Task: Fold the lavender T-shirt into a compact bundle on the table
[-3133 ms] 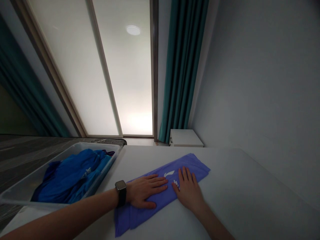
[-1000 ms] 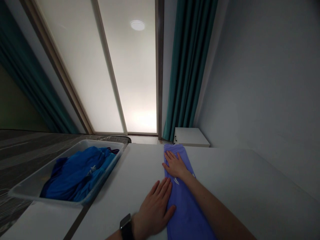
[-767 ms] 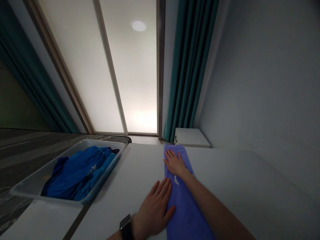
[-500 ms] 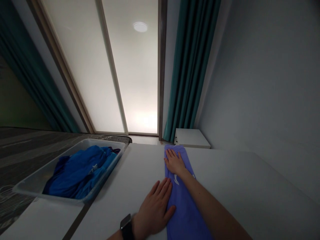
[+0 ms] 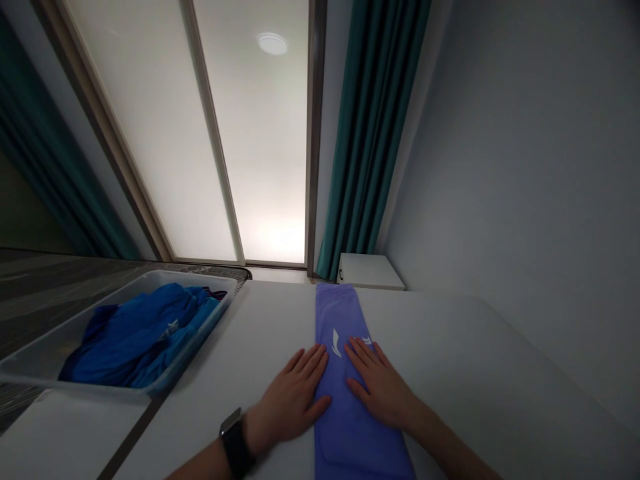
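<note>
A purple garment (image 5: pixel 339 313) folded into a long narrow strip lies lengthwise on the white table (image 5: pixel 480 373), with a white logo near its middle. My left hand (image 5: pixel 295 397), with a dark watch on the wrist, lies flat and open on the strip's left edge. My right hand (image 5: pixel 381 387) lies flat and open on the strip's right side, just below the logo. Neither hand grips the cloth.
A clear plastic bin (image 5: pixel 30 377) with crumpled blue clothes (image 5: pixel 145 333) stands at the left. A small white cabinet (image 5: pixel 370 272) sits beyond the table's far edge, by teal curtains (image 5: pixel 370 133) and a frosted sliding door (image 5: pixel 235 147). A grey wall runs along the right.
My right hand has slid back from the far end of the strip to its middle, beside my left hand. The strip was turned lengthwise from a diagonal position earlier.
</note>
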A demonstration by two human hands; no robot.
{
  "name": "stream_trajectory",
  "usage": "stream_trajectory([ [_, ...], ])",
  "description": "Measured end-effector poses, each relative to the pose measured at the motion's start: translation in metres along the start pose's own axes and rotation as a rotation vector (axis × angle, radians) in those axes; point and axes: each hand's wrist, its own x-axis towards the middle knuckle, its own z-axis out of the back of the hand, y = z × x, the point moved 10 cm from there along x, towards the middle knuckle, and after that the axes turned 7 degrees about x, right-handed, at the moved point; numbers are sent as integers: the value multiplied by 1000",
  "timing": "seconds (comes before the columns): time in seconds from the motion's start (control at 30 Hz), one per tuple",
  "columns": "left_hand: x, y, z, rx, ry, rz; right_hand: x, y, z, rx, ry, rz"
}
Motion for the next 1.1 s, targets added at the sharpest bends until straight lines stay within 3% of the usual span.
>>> stream_trajectory([
  [0.1, 0, 6, 1, -19, 23, -47, -26, 2, -6, 15, -6, -58],
  [0.23, 1, 7, 10, -35, -9, -46, -34, 8, -5, 11, -38, -115],
  [0.4, -2, -24, 12, -93, -2, -89, -34, 13, -1, 36, -49, -106],
  [0.6, -7, -37, 2, -87, 77, -140, -45, 20, -4, 94, -37, -7],
  [0.73, -8, -41, 16, -96, 65, -179, -52, 23, -1, 108, -60, 20],
  [0.9, -17, -77, 42, -164, -4, -347, -74, 53, 14, 162, -189, 207],
  [1.1, -26, -96, 40, -89, -72, -425, -99, 81, 11, 47, -367, 383],
])
